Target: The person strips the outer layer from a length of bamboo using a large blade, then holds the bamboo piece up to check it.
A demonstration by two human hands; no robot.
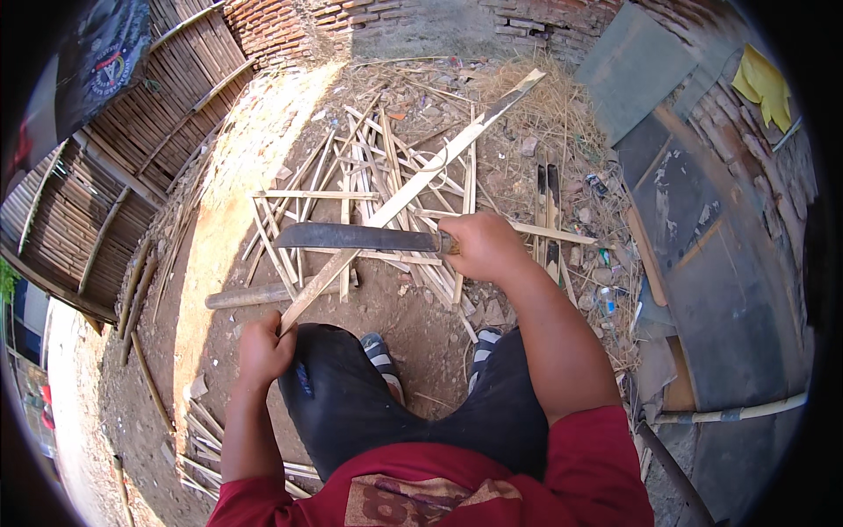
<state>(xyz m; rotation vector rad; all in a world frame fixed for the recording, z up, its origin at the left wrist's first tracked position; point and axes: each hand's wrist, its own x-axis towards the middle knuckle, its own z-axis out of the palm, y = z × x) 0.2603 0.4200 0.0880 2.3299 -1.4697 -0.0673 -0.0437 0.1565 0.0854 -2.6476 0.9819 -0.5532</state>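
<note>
My left hand is closed round the near end of a long bamboo strip, by my left knee. The strip slants up and away to the far right, its far end dark on one side. In my right hand is the handle of a machete. Its broad dark blade points left and lies across the strip as I see it; whether the two touch I cannot tell. Beneath them, a loose heap of split bamboo strips covers the ground.
A round pole lies left of my feet. More strips lie beside my left forearm. A woven bamboo wall stands on the left, a brick wall at the back. Dark panels lean on the right, near rubble and dry straw.
</note>
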